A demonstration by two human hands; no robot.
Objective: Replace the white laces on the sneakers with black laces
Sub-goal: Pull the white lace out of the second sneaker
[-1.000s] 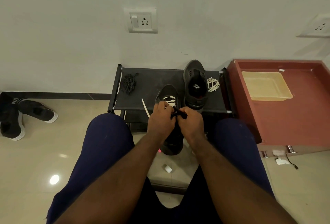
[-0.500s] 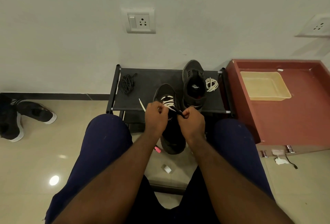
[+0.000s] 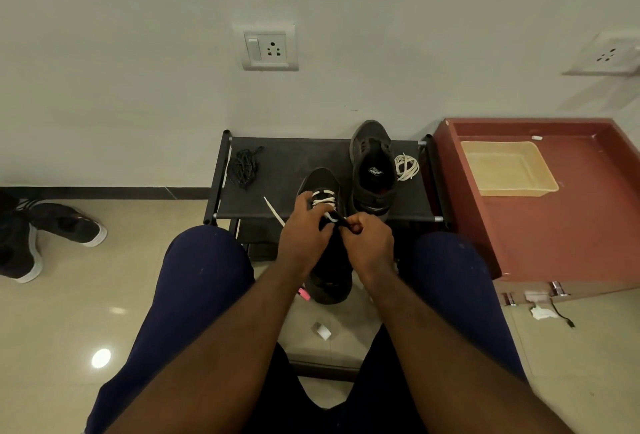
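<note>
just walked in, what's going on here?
A seated person is working the white lace out of a black sneaker. The left hand grips the shoe's side, while the right hand appears to pinch the lace at the near eyelets. The front eyelets are still laced. On the rack, a second sneaker has no lace, with a white lace coil beside it. The black laces lie untouched.
</note>
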